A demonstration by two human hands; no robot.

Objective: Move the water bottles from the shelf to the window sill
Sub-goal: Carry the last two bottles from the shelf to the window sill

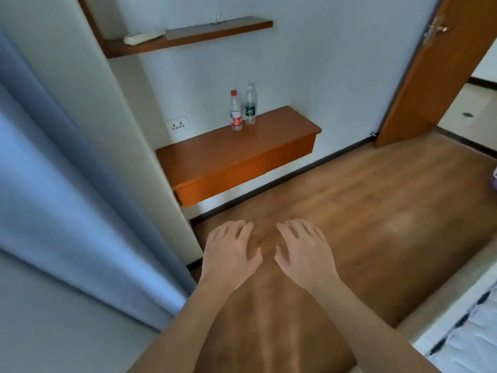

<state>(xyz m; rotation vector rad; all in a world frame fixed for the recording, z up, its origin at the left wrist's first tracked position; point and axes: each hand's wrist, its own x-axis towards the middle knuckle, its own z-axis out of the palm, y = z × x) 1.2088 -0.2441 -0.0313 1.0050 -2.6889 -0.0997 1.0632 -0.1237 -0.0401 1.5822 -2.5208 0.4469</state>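
Standing side by side on the far orange shelf [215, 154], two water bottles [242, 110] face the left hand [231, 254] and right hand [304, 254], both empty with fingers spread, above the wooden floor [376, 211].

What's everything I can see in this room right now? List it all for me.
water bottles: two, clear; red-capped one left of the green-labelled one, upright on the lower shelf
lower shelf: one, orange-brown, with drawers
upper shelf: one, brown, holding a white object
wall socket: one, white, left of the bottles
curtain: one, blue-grey, left
door: one, brown, open, right
floor: wood-brown
left hand: open, empty, over the floor
right hand: open, empty, beside it
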